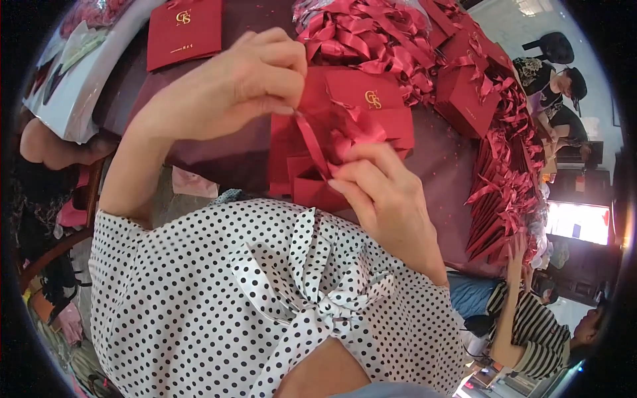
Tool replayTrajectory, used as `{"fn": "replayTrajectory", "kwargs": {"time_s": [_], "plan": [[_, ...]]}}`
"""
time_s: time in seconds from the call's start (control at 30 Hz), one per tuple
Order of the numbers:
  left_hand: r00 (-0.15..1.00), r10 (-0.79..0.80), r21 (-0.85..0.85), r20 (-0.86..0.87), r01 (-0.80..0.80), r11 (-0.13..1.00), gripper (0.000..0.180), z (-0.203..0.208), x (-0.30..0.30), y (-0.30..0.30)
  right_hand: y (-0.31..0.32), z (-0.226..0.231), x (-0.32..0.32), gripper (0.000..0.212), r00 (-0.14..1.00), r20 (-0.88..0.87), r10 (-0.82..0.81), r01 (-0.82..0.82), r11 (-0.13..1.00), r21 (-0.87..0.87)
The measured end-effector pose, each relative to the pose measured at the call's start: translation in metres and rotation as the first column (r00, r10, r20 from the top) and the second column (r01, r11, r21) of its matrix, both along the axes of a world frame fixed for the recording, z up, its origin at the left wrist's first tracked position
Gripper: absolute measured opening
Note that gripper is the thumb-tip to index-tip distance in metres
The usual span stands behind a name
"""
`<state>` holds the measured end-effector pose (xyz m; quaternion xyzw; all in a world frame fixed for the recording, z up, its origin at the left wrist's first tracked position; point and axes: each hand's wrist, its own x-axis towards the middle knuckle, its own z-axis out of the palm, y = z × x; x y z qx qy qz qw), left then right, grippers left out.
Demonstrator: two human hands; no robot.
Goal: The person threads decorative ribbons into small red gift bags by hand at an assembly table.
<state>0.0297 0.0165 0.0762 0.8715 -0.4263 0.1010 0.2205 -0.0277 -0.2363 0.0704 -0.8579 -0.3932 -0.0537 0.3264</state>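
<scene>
Above red paper bags [395,123] near the edge of the tabletop [444,199], red ribbon [310,140] slants from left grip [255,79] down to right grip [388,189]. Left: thumb and fingertips together, clamped on the ribbon's upper part. Right: clamped lower down, thumb against finger, loose ribbon loops [363,129] just beside. Ribbon heap [352,40] sits beyond; bow-tied bags [501,192] are stacked to the right.

Glossy satiny ribbon [310,141], matt paper bag [397,121], smooth tablecloth [441,205]
</scene>
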Motion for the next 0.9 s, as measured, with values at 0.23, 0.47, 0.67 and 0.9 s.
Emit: {"fn": "replayTrajectory", "kwargs": {"time_s": [0.23,0.47,0.67,0.9], "plan": [[0.807,-0.492,-0.262,-0.328,0.422,0.868,0.008,-0.046,0.03,-0.04,0.003,0.013,-0.012,0.012,0.991,-0.135,-0.021,0.016,0.999,-0.031],[0.773,-0.436,-0.334,-0.462,0.304,0.892,0.008,-0.049,0.037,-0.022,-0.013,0.004,-0.011,0.014,0.999,-0.039,0.008,-0.008,1.0,-0.006],[0.709,-0.493,-0.524,-0.505,0.202,0.828,0.02,-0.042,0.035,-0.018,-0.011,0.005,-0.008,0.021,0.994,-0.047,0.1,-0.101,0.995,-0.013],[0.722,-0.54,-0.412,-0.433,0.374,0.831,0.017,-0.021,0.034,-0.036,-0.009,0.006,-0.014,0.024,0.997,-0.012,0.08,-0.08,0.996,-0.032]]}}
